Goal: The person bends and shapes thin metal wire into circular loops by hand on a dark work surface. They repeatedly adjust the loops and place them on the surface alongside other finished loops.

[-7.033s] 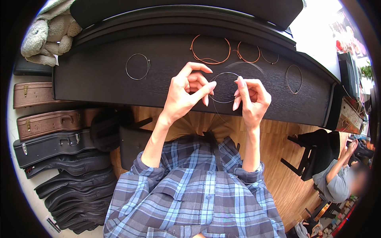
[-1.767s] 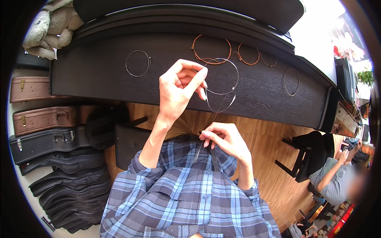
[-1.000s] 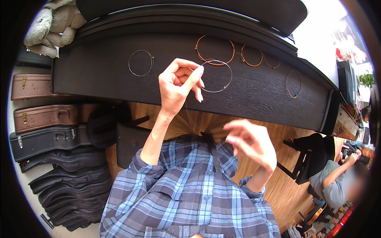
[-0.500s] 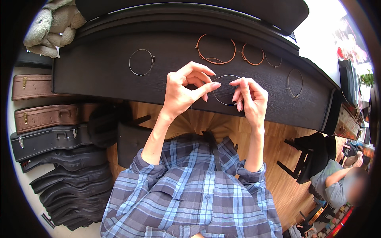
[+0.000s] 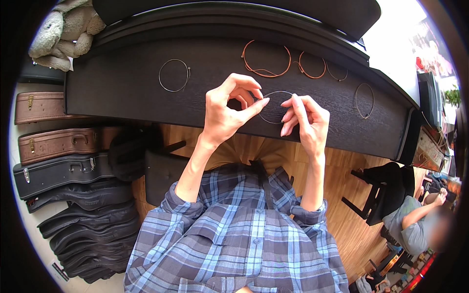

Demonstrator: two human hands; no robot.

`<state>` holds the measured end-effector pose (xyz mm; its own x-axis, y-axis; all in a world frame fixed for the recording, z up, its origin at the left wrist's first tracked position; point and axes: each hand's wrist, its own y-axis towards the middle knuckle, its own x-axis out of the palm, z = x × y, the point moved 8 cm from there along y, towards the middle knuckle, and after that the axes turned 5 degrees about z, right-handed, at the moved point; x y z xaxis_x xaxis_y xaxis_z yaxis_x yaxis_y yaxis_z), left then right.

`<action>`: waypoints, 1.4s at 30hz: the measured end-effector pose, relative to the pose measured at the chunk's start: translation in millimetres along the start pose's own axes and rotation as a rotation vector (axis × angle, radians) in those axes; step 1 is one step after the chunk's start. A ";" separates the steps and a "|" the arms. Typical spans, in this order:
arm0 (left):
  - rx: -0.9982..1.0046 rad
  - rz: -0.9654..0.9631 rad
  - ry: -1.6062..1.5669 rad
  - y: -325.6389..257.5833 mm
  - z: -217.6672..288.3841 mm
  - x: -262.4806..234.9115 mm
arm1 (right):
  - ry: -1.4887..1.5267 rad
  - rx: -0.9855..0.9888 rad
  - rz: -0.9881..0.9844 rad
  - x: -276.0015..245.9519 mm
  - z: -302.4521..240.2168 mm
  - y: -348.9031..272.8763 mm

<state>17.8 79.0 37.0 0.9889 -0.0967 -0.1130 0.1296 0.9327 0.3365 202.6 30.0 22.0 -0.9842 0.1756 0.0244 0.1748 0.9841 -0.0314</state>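
Pinching one coiled wire between them, both hands hover over bare dark ledge.

six coiled strings, five instrument cases, one stuffed toy

thin wire coil | silver-grey, wound into a single small ring | held up between both hands, pinched at its left and right sides | over the dark table, near its front edge, about mid-length
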 end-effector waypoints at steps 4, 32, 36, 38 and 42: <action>-0.029 -0.063 -0.024 2.4 1.4 3.7 | 0.030 0.001 0.033 -2.3 -0.4 -0.3; -0.281 -0.191 -0.213 3.9 -9.5 4.8 | 0.086 -0.107 -0.010 -6.7 -5.3 0.1; -0.283 -0.319 -0.237 1.1 -8.3 10.2 | 0.091 -0.104 -0.006 -8.3 -4.9 -0.3; -0.295 -0.359 -0.203 -5.7 -9.6 13.2 | 0.096 -0.096 -0.031 -8.0 -3.9 -5.6; -0.333 -0.168 -0.199 -7.4 -15.9 2.4 | 0.109 -0.087 -0.104 -4.6 -2.3 -7.1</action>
<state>18.0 77.4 19.4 0.9550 -0.2917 0.0533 0.2919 0.9564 0.0047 205.9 22.3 24.5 -0.9888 0.0699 0.1316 0.0788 0.9949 0.0637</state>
